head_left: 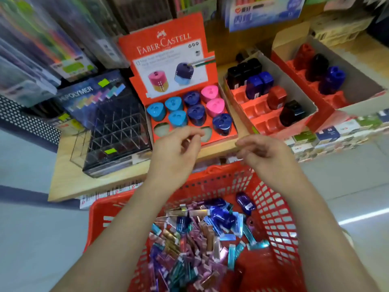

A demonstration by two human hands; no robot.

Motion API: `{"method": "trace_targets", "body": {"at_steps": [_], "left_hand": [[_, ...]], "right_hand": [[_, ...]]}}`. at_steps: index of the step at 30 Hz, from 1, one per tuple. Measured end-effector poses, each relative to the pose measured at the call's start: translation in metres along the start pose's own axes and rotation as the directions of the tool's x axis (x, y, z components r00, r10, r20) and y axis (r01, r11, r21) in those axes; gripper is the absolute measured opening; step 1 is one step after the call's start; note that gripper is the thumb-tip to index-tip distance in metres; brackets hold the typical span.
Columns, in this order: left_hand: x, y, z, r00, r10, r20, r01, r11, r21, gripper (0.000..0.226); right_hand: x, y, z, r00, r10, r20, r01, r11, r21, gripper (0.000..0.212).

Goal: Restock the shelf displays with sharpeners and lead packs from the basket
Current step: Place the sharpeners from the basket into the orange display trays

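A red plastic basket point(271, 209) sits below the shelf and holds several metallic lead packs point(189, 239) and a few blue sharpeners point(221, 216). On the shelf stands a red Faber-Castell display point(166, 49) with blue, dark blue and pink triangular sharpeners point(195, 112) and some empty front slots. My left hand point(179, 148) hovers before those slots, fingers loosely curled, holding nothing. My right hand point(263, 152) hangs over the shelf edge, also loosely curled with nothing in it.
A clear acrylic lead-pack rack point(117, 133) with empty cells stands left of the display. Two more red trays point(269, 95) point(320, 72) with black, blue and red sharpeners sit at the right. Pen packs hang at the upper left. The wooden shelf edge point(94, 186) runs above the basket.
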State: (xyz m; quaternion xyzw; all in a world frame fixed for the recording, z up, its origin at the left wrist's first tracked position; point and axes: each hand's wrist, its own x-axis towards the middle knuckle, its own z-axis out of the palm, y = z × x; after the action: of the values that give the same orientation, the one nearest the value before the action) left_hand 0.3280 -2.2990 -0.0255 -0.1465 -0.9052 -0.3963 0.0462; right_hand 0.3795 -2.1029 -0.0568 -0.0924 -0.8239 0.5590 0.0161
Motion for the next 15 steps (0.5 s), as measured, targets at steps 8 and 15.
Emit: {"method": "trace_targets", "body": {"at_steps": [8, 15], "left_hand": [[-0.139, -0.096, 0.015, 0.843, -0.448, 0.299, 0.386, 0.890, 0.243, 0.018], [-0.191, -0.141, 0.020, 0.738, -0.583, 0.339, 0.480, 0.807, 0.345, 0.022]], "right_hand": [[-0.044, 0.043, 0.027, 0.893, 0.304, 0.333, -0.164, 0.907, -0.387, 0.018], [-0.091, 0.104, 0.079, 0.807, 0.478, 0.346, -0.198, 0.772, -0.604, 0.062]]}}
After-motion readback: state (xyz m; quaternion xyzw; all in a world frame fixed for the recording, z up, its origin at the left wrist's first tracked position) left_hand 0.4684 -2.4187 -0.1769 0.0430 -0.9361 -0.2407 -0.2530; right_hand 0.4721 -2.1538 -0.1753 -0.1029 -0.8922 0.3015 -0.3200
